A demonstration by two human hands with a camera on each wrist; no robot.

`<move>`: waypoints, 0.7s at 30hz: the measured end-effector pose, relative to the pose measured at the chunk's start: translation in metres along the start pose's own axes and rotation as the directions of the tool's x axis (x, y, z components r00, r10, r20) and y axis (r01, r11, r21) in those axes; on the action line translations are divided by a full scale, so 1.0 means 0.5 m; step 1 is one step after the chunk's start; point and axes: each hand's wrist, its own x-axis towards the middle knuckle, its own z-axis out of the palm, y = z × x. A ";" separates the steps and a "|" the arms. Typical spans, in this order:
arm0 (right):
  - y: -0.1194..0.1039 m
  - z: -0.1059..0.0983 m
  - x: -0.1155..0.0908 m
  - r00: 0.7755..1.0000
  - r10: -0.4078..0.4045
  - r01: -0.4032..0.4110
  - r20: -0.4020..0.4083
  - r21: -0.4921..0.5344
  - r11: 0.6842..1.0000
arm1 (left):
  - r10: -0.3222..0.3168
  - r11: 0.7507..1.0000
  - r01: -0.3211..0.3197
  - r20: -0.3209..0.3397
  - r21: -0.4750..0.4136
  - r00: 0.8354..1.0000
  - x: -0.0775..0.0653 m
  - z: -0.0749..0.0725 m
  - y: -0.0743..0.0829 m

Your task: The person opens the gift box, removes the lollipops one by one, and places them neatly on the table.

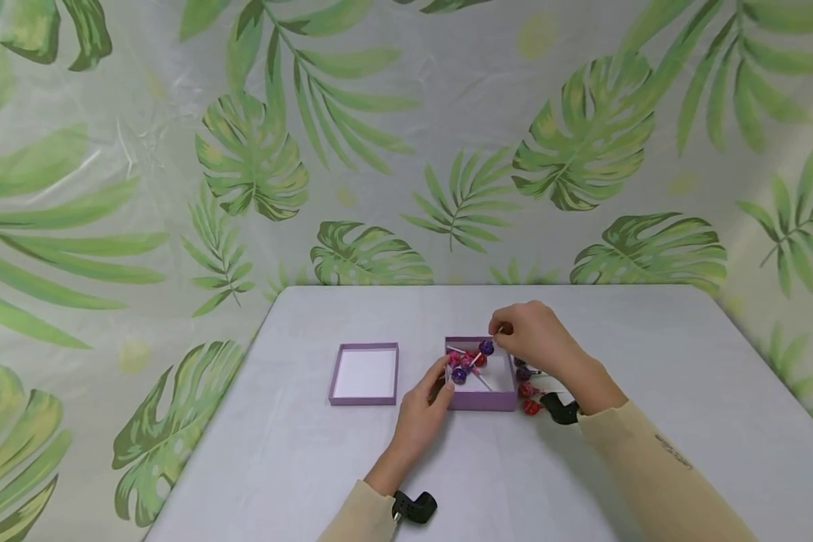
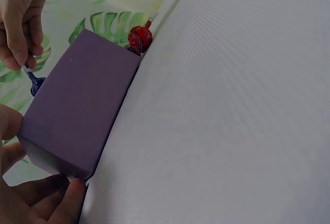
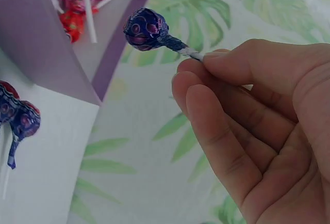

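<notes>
My right hand pinches the white stick of a purple-wrapped lollipop between thumb and fingertips. That lollipop's head is over the open purple box. Around the box's left side, my left hand holds on with thumb and fingers, as the left wrist view shows at its corner. Inside the box lie several lollipops, among them a purple one and pink and red ones bunched to the left. Just right of the box, more lollipops rest on the table, including a red one; my right arm partly hides this group.
A shallow purple-rimmed box lid with a white inside lies left of the box. Both stand on a white-covered table. Behind it hangs a leaf-patterned curtain.
</notes>
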 end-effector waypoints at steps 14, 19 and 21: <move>0.011 -0.045 -0.039 0.997 0.017 -0.013 -0.081 0.045 0.999 | -0.026 0.999 0.027 -0.023 0.037 0.999 0.000 -0.003 0.008; 0.022 -0.053 -0.058 0.995 0.022 -0.016 -0.099 0.053 0.998 | -0.022 0.998 0.024 -0.035 0.050 0.999 0.000 -0.003 0.010; 0.028 -0.055 -0.066 0.994 0.024 -0.019 -0.104 0.049 0.999 | -0.018 0.998 0.020 -0.039 0.052 0.999 -0.001 -0.002 0.010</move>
